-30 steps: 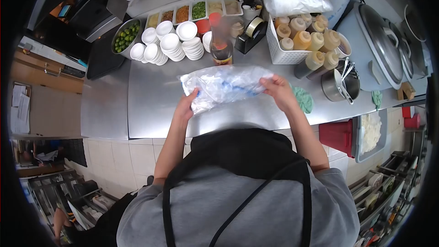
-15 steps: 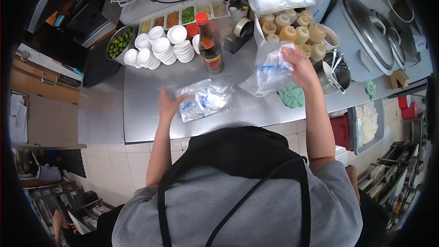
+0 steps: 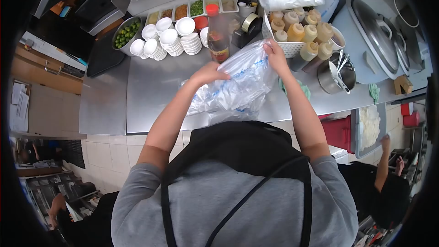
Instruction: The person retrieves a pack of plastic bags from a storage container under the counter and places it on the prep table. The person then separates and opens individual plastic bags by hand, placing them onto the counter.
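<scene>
A clear plastic bag [image 3: 244,80] with blue print is stretched between my two hands over the steel counter. My left hand [image 3: 211,74] is closed on its upper left edge, thumb toward the middle. At the upper right corner, my right hand [image 3: 275,56] pinches the plastic. The lower part of the bag hangs over other clear plastic [image 3: 199,103] lying on the counter; where one ends and the other begins is hard to see. Just behind my left hand stands a dark sauce bottle [image 3: 218,36] with a red cap. A green cloth [image 3: 302,90] lies beside my right forearm.
Stacked white cups [image 3: 170,41], a bowl of limes [image 3: 123,36] and topping containers [image 3: 197,8] line the back left. To the right are squeeze bottles [image 3: 296,32] in a white basket, a metal pot [image 3: 327,75] with utensils and a large lidded container [image 3: 361,41]. Another person [image 3: 384,192] is behind at right.
My left hand has come up from the plastic on the counter to the bag's edge. My right hand has moved left, and the bag is now spread between both hands.
</scene>
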Tool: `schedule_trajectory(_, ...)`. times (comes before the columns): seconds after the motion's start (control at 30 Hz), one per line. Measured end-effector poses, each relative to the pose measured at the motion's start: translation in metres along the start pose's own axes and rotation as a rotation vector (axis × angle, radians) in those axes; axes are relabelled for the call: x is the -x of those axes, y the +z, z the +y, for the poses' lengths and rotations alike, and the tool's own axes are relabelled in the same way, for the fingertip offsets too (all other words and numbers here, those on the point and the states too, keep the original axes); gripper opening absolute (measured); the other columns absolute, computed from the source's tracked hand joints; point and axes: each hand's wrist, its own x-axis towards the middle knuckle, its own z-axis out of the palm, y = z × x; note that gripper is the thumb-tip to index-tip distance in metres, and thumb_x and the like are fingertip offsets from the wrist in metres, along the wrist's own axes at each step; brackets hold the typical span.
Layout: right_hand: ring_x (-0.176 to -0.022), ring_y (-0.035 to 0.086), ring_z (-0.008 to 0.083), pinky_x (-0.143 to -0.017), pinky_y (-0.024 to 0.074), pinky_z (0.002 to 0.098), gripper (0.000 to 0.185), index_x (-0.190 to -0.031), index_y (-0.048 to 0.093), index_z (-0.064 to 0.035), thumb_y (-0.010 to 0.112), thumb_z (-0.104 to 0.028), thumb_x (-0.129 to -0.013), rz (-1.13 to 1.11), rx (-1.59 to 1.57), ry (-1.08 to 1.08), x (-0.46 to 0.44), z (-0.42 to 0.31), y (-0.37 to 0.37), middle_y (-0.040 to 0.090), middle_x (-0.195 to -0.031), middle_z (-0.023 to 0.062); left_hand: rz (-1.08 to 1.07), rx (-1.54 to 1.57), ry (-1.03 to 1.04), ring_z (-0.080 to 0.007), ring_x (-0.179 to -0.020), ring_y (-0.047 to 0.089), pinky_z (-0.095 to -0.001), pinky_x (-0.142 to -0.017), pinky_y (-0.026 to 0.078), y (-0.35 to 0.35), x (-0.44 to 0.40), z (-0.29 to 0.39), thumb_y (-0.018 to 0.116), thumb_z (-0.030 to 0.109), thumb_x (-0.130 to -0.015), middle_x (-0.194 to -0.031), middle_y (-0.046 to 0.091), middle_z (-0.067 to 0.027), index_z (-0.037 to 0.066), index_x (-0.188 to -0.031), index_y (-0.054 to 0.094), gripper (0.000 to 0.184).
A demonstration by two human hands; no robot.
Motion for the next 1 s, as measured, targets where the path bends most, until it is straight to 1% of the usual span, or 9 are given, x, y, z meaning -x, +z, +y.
schedule_trajectory(0.13, -0.070, 0.055, 0.0232, -0.062, 0.0417, 0.0327, 0.023, -0.092, 0.051, 0.0000, 0.052, -0.020, -0.081, 0.064, 0.188, 0.067, 0.007, 0.052, 0.012, 0.058, -0.077, 0.0135, 0.246, 0.205, -0.198, -0.0134, -0.068, 0.055, -0.0266, -0.063, 0.043, -0.014, 0.003, -0.049, 0.067, 0.020, -0.068, -0.077, 0.061, -0.0075, -0.004, -0.093, 0.058, 0.035)
schedule_trajectory(0.3, -0.077, 0.055, 0.0325, -0.070, 0.0435, 0.0347, 0.047, -0.106, 0.051, 0.0012, 0.060, -0.032, -0.073, 0.188, 0.035, 0.076, 0.034, 0.057, -0.003, 0.058, -0.083, 0.0146, 0.317, 0.577, -0.177, -0.0119, -0.070, 0.056, -0.0241, -0.065, 0.044, -0.016, 0.026, -0.042, 0.061, 0.010, -0.074, -0.079, 0.061, -0.0065, -0.003, -0.092, 0.057, 0.023)
schedule_trajectory(0.37, -0.081, 0.055, 0.0307, -0.073, 0.0441, 0.0354, 0.045, -0.106, 0.053, -0.0026, 0.061, -0.029, -0.071, 0.179, 0.736, -0.153, 0.062, 0.036, -0.041, 0.058, -0.087, 0.0122, 0.345, 0.581, -0.179, -0.0107, -0.071, 0.056, -0.0219, -0.066, 0.044, -0.019, 0.031, -0.038, 0.058, 0.007, -0.076, -0.079, 0.061, -0.0060, -0.002, -0.091, 0.057, 0.018)
schedule_trajectory(0.43, -0.084, 0.054, 0.0280, -0.073, 0.0442, 0.0374, 0.034, -0.099, 0.056, -0.0055, 0.060, -0.021, -0.069, 0.031, 1.150, 0.033, 0.096, 0.035, -0.062, 0.058, -0.087, 0.0114, 0.311, 0.642, -0.068, -0.0101, -0.072, 0.056, -0.0219, -0.066, 0.045, -0.021, 0.034, -0.033, 0.056, 0.002, -0.076, -0.081, 0.060, -0.0061, -0.003, -0.093, 0.056, 0.018)
schedule_trajectory(0.5, -0.087, 0.052, 0.0250, -0.074, 0.0424, 0.0394, 0.025, -0.093, 0.058, -0.0080, 0.058, -0.014, -0.069, -0.005, 1.220, 0.049, 0.126, 0.078, -0.067, 0.057, -0.090, 0.0093, 0.321, 0.651, -0.034, -0.0102, -0.072, 0.057, -0.0219, -0.067, 0.045, -0.021, 0.042, -0.015, 0.055, 0.000, -0.076, -0.083, 0.060, -0.0064, -0.003, -0.094, 0.055, 0.018)
schedule_trajectory(0.6, -0.091, 0.049, 0.0241, -0.076, 0.0393, 0.0416, 0.027, -0.092, 0.058, -0.0099, 0.061, -0.015, -0.065, -0.128, 1.017, 0.113, 0.120, 0.117, -0.082, 0.055, -0.097, 0.0074, 0.317, 0.640, 0.017, -0.0096, -0.073, 0.056, -0.0218, -0.066, 0.044, -0.026, 0.044, 0.004, 0.054, -0.001, -0.076, -0.084, 0.061, -0.0056, -0.002, -0.097, 0.055, 0.022)
schedule_trajectory(0.7, -0.090, 0.048, 0.0248, -0.075, 0.0378, 0.0413, 0.035, -0.093, 0.057, -0.0109, 0.067, -0.017, -0.059, -0.201, 1.102, 0.130, 0.096, 0.078, -0.084, 0.052, -0.103, 0.0047, 0.289, 0.596, 0.054, -0.0079, -0.071, 0.055, -0.0212, -0.065, 0.042, -0.030, 0.044, 0.018, 0.055, 0.001, -0.075, -0.083, 0.061, -0.0039, 0.000, -0.098, 0.056, 0.023)
schedule_trajectory(0.83, -0.097, 0.045, 0.0275, -0.080, 0.0368, 0.0399, 0.055, -0.104, 0.054, -0.0132, 0.072, -0.024, -0.054, 0.106, 0.620, -0.325, 0.065, -0.038, -0.047, 0.049, -0.108, 0.0087, 0.283, 0.321, 0.111, -0.0065, -0.068, 0.054, -0.0202, -0.062, 0.042, -0.033, 0.055, 0.057, 0.057, 0.003, -0.074, -0.076, 0.061, -0.0033, 0.000, -0.088, 0.059, 0.014)
schedule_trajectory(1.0, -0.096, 0.049, 0.0263, -0.083, 0.0379, 0.0342, 0.057, -0.112, 0.048, -0.0080, 0.070, -0.022, -0.062, -0.055, 0.243, -0.667, 0.047, -0.150, 0.002, 0.053, -0.099, 0.0091, 0.201, 0.107, 0.165, -0.0067, -0.065, 0.053, -0.0193, -0.060, 0.041, -0.024, 0.066, 0.104, 0.059, 0.007, -0.074, -0.070, 0.060, -0.0034, -0.001, -0.080, 0.061, 0.010)
